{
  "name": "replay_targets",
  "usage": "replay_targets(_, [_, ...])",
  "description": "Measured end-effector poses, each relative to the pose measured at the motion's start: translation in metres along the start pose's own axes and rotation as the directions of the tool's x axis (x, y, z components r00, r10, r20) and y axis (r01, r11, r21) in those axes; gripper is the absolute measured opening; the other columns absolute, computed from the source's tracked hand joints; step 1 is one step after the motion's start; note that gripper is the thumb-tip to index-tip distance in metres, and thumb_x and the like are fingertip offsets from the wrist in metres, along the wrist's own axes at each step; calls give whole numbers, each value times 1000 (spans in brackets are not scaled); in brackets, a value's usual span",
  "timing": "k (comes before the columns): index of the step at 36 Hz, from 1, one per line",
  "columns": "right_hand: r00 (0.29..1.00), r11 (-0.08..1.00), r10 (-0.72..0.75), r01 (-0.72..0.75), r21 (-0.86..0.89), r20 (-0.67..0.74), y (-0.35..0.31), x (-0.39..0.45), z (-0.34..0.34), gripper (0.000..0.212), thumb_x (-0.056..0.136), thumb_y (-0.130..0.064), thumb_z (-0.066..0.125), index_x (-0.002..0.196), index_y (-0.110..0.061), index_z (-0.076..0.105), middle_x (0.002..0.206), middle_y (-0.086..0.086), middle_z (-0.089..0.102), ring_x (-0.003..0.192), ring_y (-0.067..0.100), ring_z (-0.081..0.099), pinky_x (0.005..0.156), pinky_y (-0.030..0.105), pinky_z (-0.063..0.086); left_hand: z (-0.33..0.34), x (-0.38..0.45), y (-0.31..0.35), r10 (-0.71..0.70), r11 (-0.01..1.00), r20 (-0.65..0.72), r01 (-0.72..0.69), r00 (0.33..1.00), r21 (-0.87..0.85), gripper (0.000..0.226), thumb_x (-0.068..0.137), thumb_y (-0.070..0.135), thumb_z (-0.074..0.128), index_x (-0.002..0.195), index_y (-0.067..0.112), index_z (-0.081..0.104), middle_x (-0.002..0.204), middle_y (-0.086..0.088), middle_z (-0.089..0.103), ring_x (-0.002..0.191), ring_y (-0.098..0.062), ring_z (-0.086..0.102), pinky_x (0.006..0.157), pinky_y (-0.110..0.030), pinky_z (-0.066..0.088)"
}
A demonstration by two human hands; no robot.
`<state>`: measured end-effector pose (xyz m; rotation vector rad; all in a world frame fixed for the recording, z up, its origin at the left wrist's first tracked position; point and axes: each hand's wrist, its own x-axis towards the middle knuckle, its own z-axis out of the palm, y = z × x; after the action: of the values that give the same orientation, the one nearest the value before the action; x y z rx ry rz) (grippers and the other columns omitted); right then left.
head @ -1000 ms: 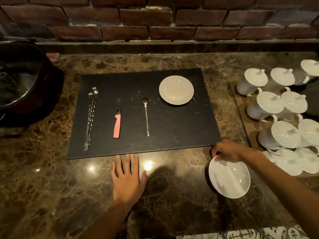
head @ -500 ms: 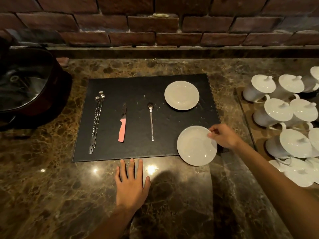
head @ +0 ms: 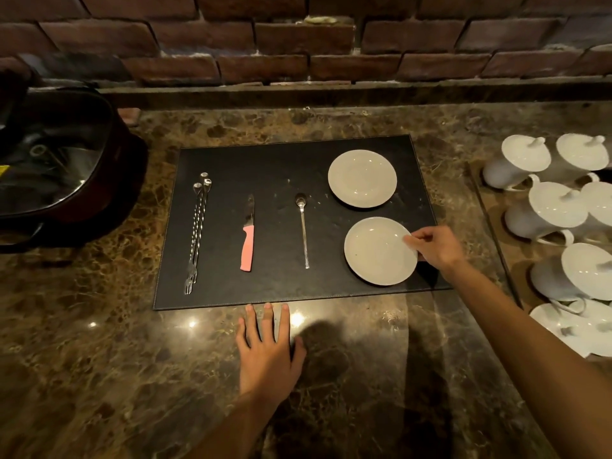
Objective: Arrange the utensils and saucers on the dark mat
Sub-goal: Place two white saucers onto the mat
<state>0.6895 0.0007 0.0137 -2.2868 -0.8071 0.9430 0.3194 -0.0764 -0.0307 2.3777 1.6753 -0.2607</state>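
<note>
Two saucers (head: pixel 362 178) (head: pixel 377 253), one knife (head: pixel 248 240), one spoon (head: pixel 303 226)

Right-edge lidded cups (head: pixel 596 207) cropped.

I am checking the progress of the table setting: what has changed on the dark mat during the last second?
The right hand carried a second round white saucer from the marble counter onto the dark mat, in front of the first white saucer, and still grips its rim. The left hand stayed flat on the counter; the forks, knife and spoon did not move.
</note>
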Motion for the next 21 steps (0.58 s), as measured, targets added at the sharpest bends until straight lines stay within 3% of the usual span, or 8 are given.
replay_targets(3, [1000, 1000, 3, -4, -25, -25, 4, -8, 2, 16, 89, -28, 69, 74, -21, 71, 77, 0, 70, 76, 20, 69, 73, 39, 62, 0, 0, -1, 9, 1000, -9, -9, 1000, -9, 68, 94, 53, 39, 149, 14, 50, 146, -25, 55, 141, -53, 41, 113, -66, 34])
replay_targets(6, [999, 994, -13, 8, -107, -48, 3, -18, 3, 24, 92, -32, 63, 96, -12, 75, 85, 3, 73, 80, 20, 67, 83, 40, 58, 1, 0, -3, 18, 1000, 0, -18, 1000, -24, 70, 93, 55, 40, 149, 13, 50, 146, -24, 55, 141, -53, 41, 114, -64, 28])
replay_targets(10, [990, 972, -89, 62, -227, -110, -7, -42, 2, 35, 94, -25, 61, 118, -1, 66, 95, 13, 71, 82, 20, 59, 84, 31, 45, 1, -2, -4, 27, 997, -4, -27, 1000, -73, 67, 96, 53, 40, 150, 15, 47, 149, -24, 53, 144, -52, 38, 115, -65, 31])
replay_targets(13, [981, 951, -136, 90, -296, -138, -19, -69, 2, 33, 94, -20, 60, 119, 1, 64, 98, 18, 71, 88, 28, 63, 79, 29, 43, -8, -2, -5, 5, 988, 9, -3, 1000, -157, 64, 94, 51, 43, 148, 19, 52, 149, -19, 55, 144, -48, 41, 114, -63, 36])
replay_targets(16, [983, 943, -155, 117, -310, -101, -36, -101, 11, 38, 93, -23, 60, 125, -4, 59, 109, 15, 67, 98, 28, 63, 86, 35, 48, -24, 0, -12, -20, 973, 94, 42, 995, -228, 62, 96, 48, 43, 155, 31, 38, 160, -8, 41, 154, -37, 25, 122, -52, 23])
replay_targets(18, [981, 950, -181, 155, -272, -74, -47, -123, 22, 35, 92, -24, 61, 122, -7, 61, 107, 12, 66, 95, 24, 62, 85, 34, 47, -34, 3, -21, -1, 968, 152, 39, 988, -247, 58, 97, 44, 41, 154, 38, 34, 160, 0, 35, 152, -28, 22, 119, -45, 22])
replay_targets(21, [977, 966, -204, 190, -175, -62, -65, -151, 40, 24, 92, -23, 61, 111, -10, 68, 100, 8, 70, 89, 18, 62, 81, 29, 46, -55, 12, -39, 44, 931, 190, 29, 981, -365, 40, 95, 35, 46, 134, 36, 57, 142, 4, 46, 136, -21, 37, 111, -40, 32])
